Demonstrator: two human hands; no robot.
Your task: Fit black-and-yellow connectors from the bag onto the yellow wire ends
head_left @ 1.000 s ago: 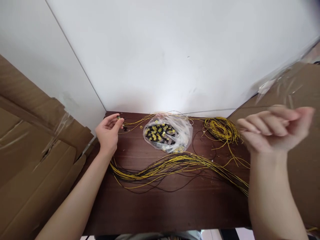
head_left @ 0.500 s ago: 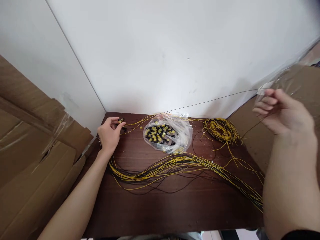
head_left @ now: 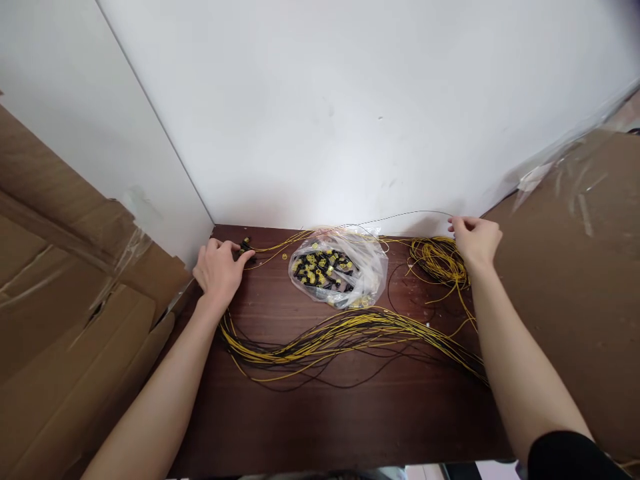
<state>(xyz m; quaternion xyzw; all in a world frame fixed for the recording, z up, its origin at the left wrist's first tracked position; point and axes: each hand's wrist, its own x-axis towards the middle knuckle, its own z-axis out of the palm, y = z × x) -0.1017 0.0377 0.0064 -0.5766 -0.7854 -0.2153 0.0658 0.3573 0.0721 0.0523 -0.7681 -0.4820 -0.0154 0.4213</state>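
At the table's back left corner, my left hand [head_left: 220,269] has its thumb and fingers closed around a small cluster of black connectors [head_left: 245,244] that have thin wires running off to the right. My right hand [head_left: 476,241] pinches the end of a thin black wire [head_left: 423,212], which arcs slack along the wall toward the left. Just below the right hand lies a coil of yellow wires [head_left: 437,259]. Between the hands sits a clear plastic bag [head_left: 369,267] of black and yellow connector parts [head_left: 320,267].
A long bundle of yellow and black wires [head_left: 350,327] stretches across the dark wooden table [head_left: 320,423]. A loose yellow ring [head_left: 285,257] lies left of the bag. Cardboard [head_left: 65,320] stands at the left, more cardboard [head_left: 560,287] at the right, and a white wall [head_left: 320,113] behind.
My right hand has come down and left from the right side to above the yellow coil. The black wire, earlier drawn nearly straight, now sags in a curve. My left hand stays at the connectors.
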